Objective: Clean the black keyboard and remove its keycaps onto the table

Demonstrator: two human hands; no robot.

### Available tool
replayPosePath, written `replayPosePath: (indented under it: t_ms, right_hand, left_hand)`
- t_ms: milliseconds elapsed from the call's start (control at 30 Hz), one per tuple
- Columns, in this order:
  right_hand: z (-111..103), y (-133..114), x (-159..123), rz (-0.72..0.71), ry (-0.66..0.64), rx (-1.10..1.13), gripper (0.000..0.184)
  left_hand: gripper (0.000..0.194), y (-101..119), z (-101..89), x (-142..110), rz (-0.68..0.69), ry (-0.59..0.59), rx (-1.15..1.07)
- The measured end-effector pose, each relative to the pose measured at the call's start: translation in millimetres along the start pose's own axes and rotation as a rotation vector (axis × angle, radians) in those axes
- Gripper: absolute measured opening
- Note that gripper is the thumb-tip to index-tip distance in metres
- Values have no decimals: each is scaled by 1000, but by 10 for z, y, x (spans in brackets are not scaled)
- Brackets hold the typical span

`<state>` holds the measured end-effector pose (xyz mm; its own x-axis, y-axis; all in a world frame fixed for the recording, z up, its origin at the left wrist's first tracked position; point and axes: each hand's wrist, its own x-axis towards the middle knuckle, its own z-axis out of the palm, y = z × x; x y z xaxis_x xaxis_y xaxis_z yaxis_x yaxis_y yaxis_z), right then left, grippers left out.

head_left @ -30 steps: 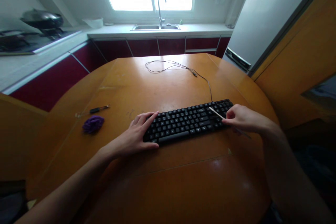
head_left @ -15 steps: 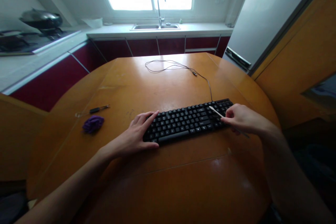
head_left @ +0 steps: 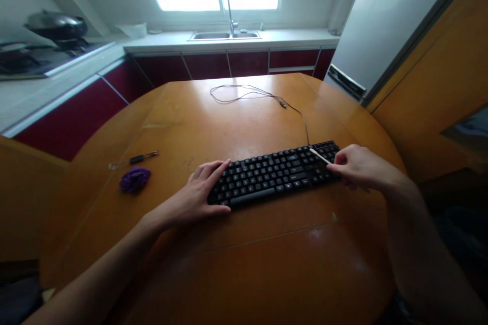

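Observation:
A black keyboard (head_left: 272,175) lies on the round wooden table (head_left: 247,259). My left hand (head_left: 194,198) rests flat against the keyboard's left end, fingers stretched over its edge. My right hand (head_left: 360,167) is at the keyboard's right end, fingers pinched on a thin white stick (head_left: 319,156). The stick's tip points up-left onto the keys near the upper right corner. The keyboard's cable (head_left: 267,99) runs back across the table in a loose loop.
A purple crumpled cloth (head_left: 135,179) and a small dark tool (head_left: 135,159) lie on the table's left side. Behind the table are red cabinets, a counter with a sink (head_left: 224,35), a stove at far left and a fridge (head_left: 381,25) at right.
My right hand and the stick have shifted a little right and further back, toward the keyboard's upper right corner. My left hand has stayed put.

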<state>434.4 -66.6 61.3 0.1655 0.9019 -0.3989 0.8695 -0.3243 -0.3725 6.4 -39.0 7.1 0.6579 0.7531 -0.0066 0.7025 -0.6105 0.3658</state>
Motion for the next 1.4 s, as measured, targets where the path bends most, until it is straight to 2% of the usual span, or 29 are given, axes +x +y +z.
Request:
replayPosePath:
  t_ms: [233,433,533,667,767,900,1033,1167,1400]
  right_hand:
    - [66,-102,52,-44,52,-79,30]
    - [21,-17,-42,3,-72,-39,33]
    - [28,-27,-36,-2,-67,-38,33]
    - [72,-62,20,-39,-11,-54,34]
    - [45,-1,53,-76,33,-73,31]
    - [-73,167,146,-144,194,-104,28]
    - [-134,251,290,-69,237,-94,23]
    - [-97,219,393,14,292,-136,23]
    - [0,207,440,-207,250,-39,25]
  left_hand:
    - [111,-1,7,0,7,7,1]
    - [111,-7,6,-7,11,1,2]
    - [109,-4,2,-9,4,-12,0]
    - [109,-2,4,-5,7,-8,6]
    - [109,-11,11,-5,12,-2,4]
    - [109,-19,17,-12,6,-5,-1]
    - [109,-16,14,-14,0,-3,1]
    - [108,-21,15,-11,1,-9,6]
    - [108,-31,22,-16,-1,-7,10]
